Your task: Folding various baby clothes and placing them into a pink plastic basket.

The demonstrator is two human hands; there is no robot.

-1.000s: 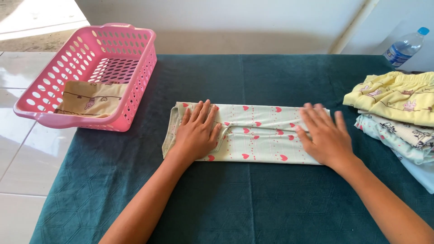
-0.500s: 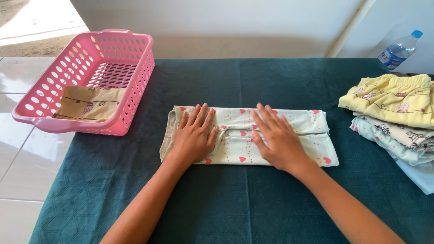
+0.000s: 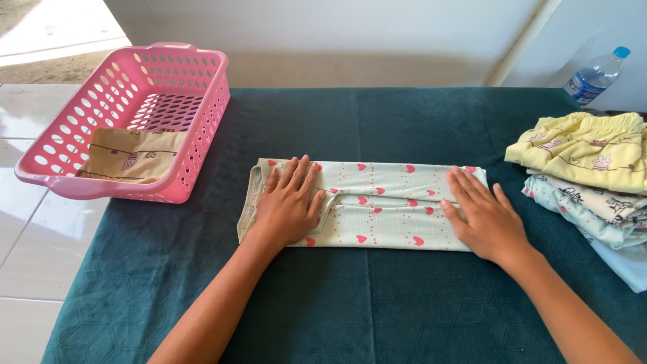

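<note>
Right hand (image 3: pixel 486 219) back at garment's (image 3: pixel 384 202) end

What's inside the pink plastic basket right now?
The pink perforated plastic basket holds one folded beige printed cloth at its near end; the far part shows bare base. Anything beneath that cloth is covered.

A folded garment (image 3: pixel 377 202), pale green with red hearts, lay flat on the dark green cloth (image 3: pixel 350 296). The left hand (image 3: pixel 290 202) pressed palm-down on the garment's left end, fingers spread. The right hand (image 3: pixel 485 216) lay flat on its right end. Left of the garment stood a pink basket (image 3: pixel 195 128) with a beige folded piece (image 3: pixel 131 155) inside. Right of the garment sat a pile of clothes (image 3: pixel 593 175), yellow on top, and beyond the pile a bottle (image 3: pixel 593 74).
</note>
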